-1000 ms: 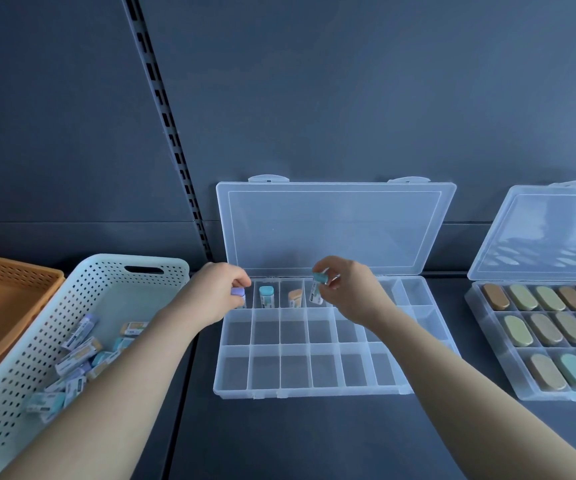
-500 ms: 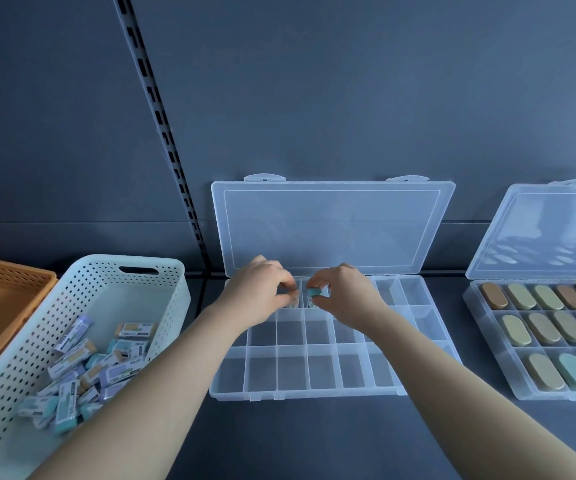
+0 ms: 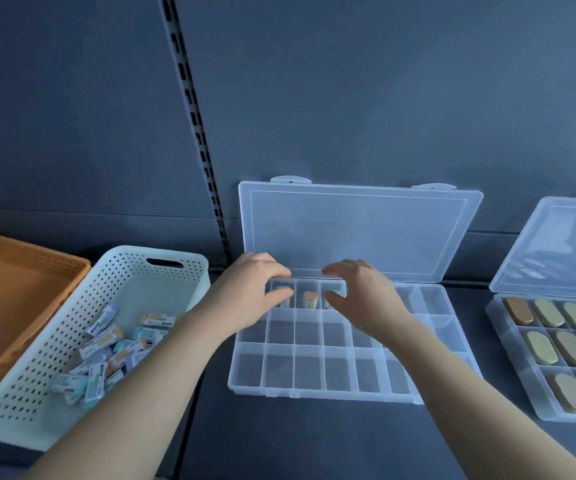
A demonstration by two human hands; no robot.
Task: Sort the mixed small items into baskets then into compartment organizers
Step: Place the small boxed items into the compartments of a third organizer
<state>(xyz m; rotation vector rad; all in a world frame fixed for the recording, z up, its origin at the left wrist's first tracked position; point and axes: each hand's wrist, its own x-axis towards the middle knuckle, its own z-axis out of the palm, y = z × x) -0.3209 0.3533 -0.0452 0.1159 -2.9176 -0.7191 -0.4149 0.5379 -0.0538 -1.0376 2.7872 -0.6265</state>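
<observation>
Head view: the left hand (image 3: 245, 301) curls loosely around a small teal eraser (image 3: 283, 291) in the clear plastic organizer's (image 3: 314, 393) far row; contact unclear. The right hand (image 3: 366, 299), fingers spread, straddles a second teal eraser (image 3: 335, 292).

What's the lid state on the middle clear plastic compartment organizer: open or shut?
Open: the clear lid stands raised against the dark back wall, leaving the compartment tray exposed.

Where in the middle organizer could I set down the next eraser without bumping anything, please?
The organizer has bare middle and front rows, from its front wall up to the back row. The back row's right-end compartments are free too. Crowded: back left, where erasers stand and the left hand and right hand reach in.
</observation>
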